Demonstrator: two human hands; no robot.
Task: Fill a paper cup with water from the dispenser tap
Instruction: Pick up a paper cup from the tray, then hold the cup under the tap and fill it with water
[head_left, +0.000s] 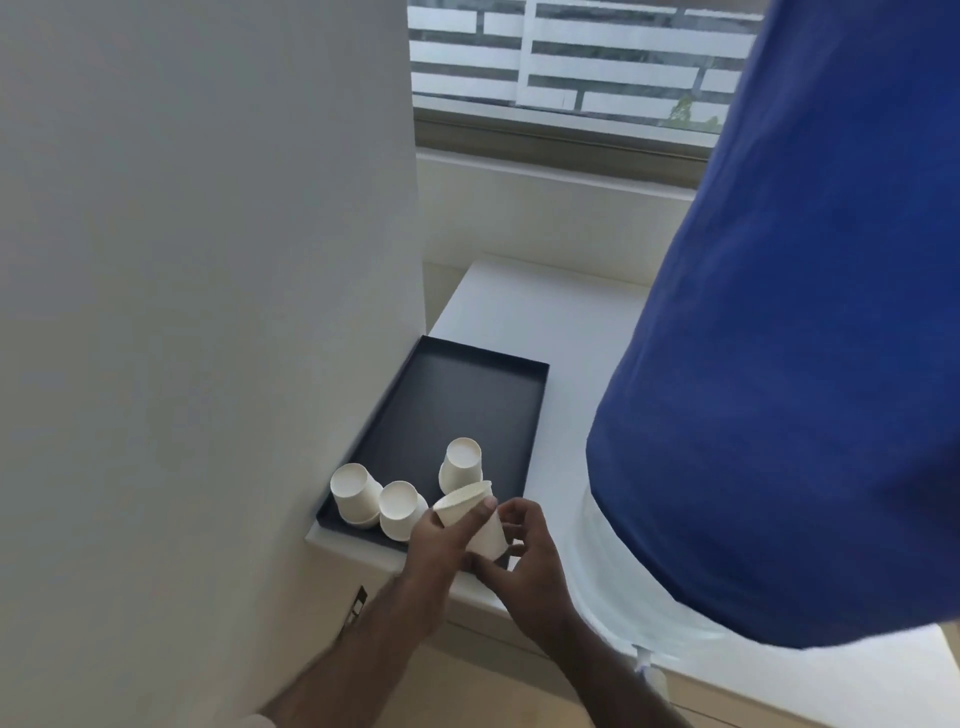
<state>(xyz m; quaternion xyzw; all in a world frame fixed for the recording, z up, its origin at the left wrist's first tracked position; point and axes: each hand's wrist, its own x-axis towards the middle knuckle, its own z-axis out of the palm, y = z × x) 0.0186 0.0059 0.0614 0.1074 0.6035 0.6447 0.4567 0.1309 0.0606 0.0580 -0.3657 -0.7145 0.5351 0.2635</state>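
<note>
A white paper cup (485, 540) is tilted, its mouth toward the upper left, above the near edge of a black tray (467, 395). My left hand (439, 545) grips it from the left, thumb across its side. My right hand (519, 556) holds its base from the right. Three stacks of upturned paper cups stand in the tray: one at the near left corner (356, 493), one beside it (400, 506), one just behind the held cup (461, 462). The large blue water bottle (805, 364) of the dispenser fills the right side; its tap is hard to make out.
The tray lies on a white counter (561, 322) against a white wall (208, 260) on the left. A window with slatted blinds (571, 57) is behind. A clear plastic cover (623, 587) wraps the bottle's lower part. Wooden floor shows below.
</note>
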